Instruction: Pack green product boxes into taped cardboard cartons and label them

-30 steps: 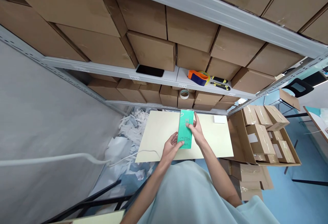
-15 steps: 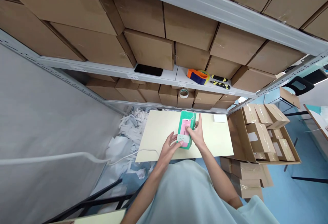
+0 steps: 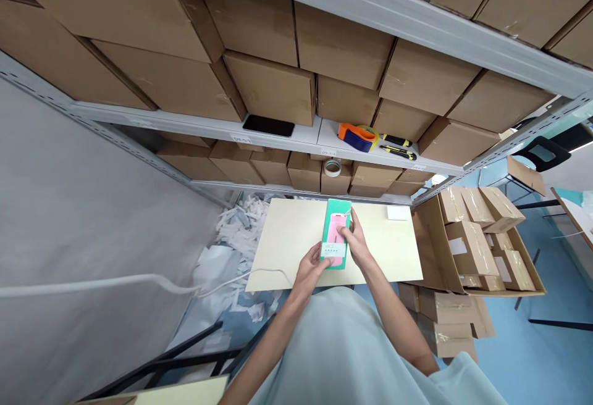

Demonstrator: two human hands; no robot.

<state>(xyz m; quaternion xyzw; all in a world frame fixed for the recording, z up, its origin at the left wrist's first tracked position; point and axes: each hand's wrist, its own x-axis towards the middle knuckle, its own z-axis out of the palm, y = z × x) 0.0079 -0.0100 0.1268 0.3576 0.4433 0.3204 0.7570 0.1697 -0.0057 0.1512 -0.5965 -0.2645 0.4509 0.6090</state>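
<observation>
A green box (image 3: 330, 227) with a pink device pictured on its face and a pale label band across its lower part is held between my hands above the cream table (image 3: 287, 232). My left hand (image 3: 311, 267) grips its lower left corner, thumb on the front. Around the right edge my right hand (image 3: 354, 238) is closed, its thumb pressing on the pink picture. The fingers behind the box are hidden. Whether the pink device is printed or real I cannot tell.
Cartons fill the shelves ahead. On the shelf ledge lie a black phone (image 3: 269, 125), a tape dispenser (image 3: 357, 137) and box cutters (image 3: 397, 152). A white card (image 3: 397, 213) lies at the table's back right. An open carton (image 3: 456, 269) of smaller boxes stands right; paper scraps (image 3: 241, 226) lie left.
The green box has turned so its front faces me more squarely and its side no longer shows. My right fingers, stretched out before, have closed around its edge.
</observation>
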